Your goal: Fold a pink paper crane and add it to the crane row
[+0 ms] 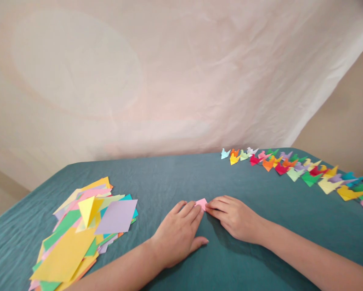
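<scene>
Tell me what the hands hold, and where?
A small pink paper. The left hand rests on its left side; the right hand touches its right edge. Whether the right pinches it, I can't tell.

L hand (181, 231) sits just below ctr of frame, palm down, fingers (189, 210) reaching twd upper rt & close tog., thumb (200, 242) stuck out to the rt, well clear of them. R hand (234, 218) is a bit further rt, back up, fingers bent w/ tips pointing left, near the L fingertips. Bare L forearm (123, 262) enters from bottom edge, left of ctr; bare R forearm (311, 251) from lower rt corner.
</scene>
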Available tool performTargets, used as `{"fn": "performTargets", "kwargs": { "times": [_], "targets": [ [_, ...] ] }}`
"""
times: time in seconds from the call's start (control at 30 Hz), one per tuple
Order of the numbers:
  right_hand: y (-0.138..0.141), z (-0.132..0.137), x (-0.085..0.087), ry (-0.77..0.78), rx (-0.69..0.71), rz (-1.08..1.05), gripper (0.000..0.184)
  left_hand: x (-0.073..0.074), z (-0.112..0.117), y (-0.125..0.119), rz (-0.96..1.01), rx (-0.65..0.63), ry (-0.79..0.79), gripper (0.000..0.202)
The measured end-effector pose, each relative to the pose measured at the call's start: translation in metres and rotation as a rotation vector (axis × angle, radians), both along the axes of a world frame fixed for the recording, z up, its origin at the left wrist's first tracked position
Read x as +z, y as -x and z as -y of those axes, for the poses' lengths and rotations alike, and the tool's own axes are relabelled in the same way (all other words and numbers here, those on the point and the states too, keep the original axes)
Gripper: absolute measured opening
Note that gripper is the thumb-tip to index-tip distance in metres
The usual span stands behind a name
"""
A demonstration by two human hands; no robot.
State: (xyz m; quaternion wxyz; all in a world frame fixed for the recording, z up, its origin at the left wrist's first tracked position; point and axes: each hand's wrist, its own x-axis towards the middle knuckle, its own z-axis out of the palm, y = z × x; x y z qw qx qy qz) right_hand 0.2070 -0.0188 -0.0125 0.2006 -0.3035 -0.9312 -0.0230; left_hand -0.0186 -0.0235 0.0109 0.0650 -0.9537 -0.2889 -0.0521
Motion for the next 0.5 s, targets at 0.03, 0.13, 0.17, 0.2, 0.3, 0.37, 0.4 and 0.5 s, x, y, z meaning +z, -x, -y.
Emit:
{"fn": "performTargets", "kwargs": {
  "times": [0.03,0.13,0.17,0.2,0.3,0.37,0.4,0.5],
  "targets": [
    [0.0002,0.0001,0.0003,0.004,-0.001,-0.001,0.036,-0.0001,0.0001,0.0,-0.001,0.002,0.003,0.06],
    [0.0004,0.0,0.0012,0.01,-0.001,0.005,0.037,-0.0006,0.0003,-0.0001,-0.007,0.003,0.012,0.06],
    [0.0003,0.0,0.0014,0.008,0.002,0.005,0.037,-0.0008,0.0004,-0.0001,-0.007,0.001,0.013,0.061],
    [0.0002,0.0001,0.0016,0.006,0.006,0.004,0.037,-0.0009,0.0003,-0.0001,-0.004,0.0,0.013,0.061],
    [-0.0001,0.0004,0.0017,0.007,0.006,-0.004,0.037,-0.0013,0.0002,0.0,0.006,-0.005,0.009,0.06],
    [-0.0001,0.0005,0.0017,0.014,0.0,-0.003,0.037,-0.0014,0.0002,-0.0001,0.007,-0.006,0.007,0.06],
    [0.0,0.0004,0.0017,0.018,-0.005,-0.001,0.037,-0.0014,0.0003,-0.0002,0.004,-0.004,0.008,0.06],
    [0.0004,0.0001,0.0024,0.019,-0.007,0.006,0.036,-0.001,0.0004,-0.0007,-0.008,0.004,0.008,0.062]
  ]
}}
